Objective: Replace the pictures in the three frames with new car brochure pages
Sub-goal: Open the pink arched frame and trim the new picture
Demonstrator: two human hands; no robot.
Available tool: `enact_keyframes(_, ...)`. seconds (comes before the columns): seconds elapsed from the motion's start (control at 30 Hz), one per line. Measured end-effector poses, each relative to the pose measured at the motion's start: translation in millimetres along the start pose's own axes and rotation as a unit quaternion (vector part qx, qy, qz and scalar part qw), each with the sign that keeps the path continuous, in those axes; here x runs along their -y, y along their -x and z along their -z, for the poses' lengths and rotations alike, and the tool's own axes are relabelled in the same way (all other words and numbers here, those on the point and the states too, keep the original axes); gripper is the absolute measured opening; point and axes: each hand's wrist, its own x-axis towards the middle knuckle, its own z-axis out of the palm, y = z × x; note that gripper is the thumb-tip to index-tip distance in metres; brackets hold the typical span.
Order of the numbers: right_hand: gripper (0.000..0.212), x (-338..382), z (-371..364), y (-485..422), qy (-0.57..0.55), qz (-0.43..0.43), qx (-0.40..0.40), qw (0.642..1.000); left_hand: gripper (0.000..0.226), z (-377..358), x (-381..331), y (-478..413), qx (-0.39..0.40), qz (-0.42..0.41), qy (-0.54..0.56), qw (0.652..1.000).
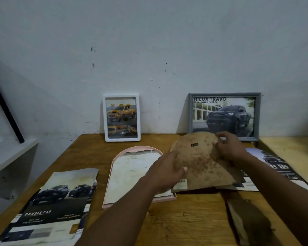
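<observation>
A pink arched frame (114, 167) lies face down in the middle of the wooden table (185, 219), a pale paper page (132, 171) showing in its back. My left hand (167, 172) and my right hand (228, 148) hold a brown arched backing board (197, 157) tilted just right of that frame. The left hand grips the board's left edge, the right hand pinches its upper right edge. A white frame (121, 118) with a yellow pickup picture and a grey frame (224, 116) with a dark pickup picture lean upright against the wall.
A "Double Cab" brochure page (52, 206) lies at the front left of the table. More brochure pages (274, 166) lie at the right under my right forearm. A dark brown piece (247, 219) rests near the front right. A pale shelf (7, 157) stands to the left.
</observation>
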Motion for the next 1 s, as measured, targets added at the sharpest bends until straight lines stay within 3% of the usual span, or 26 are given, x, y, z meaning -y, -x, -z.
enact_keyframes(0.37,0.042,-28,-12,-1,0.075,-0.046,0.050,0.995,0.063,3,4,9,0.024,-0.001,-0.032,0.999)
enact_keyframes(0.77,0.035,-25,-38,8,0.181,0.028,0.043,0.982,0.055,16,19,22,0.004,-0.012,-0.002,1.000)
enact_keyframes(0.9,0.040,-17,-45,19,0.280,0.020,0.054,0.958,0.053,13,17,18,-0.033,0.017,0.077,0.996)
enact_keyframes(1.0,0.045,-1,-50,28,0.365,0.060,0.042,0.928,0.043,23,20,15,-0.093,0.033,0.120,0.988)
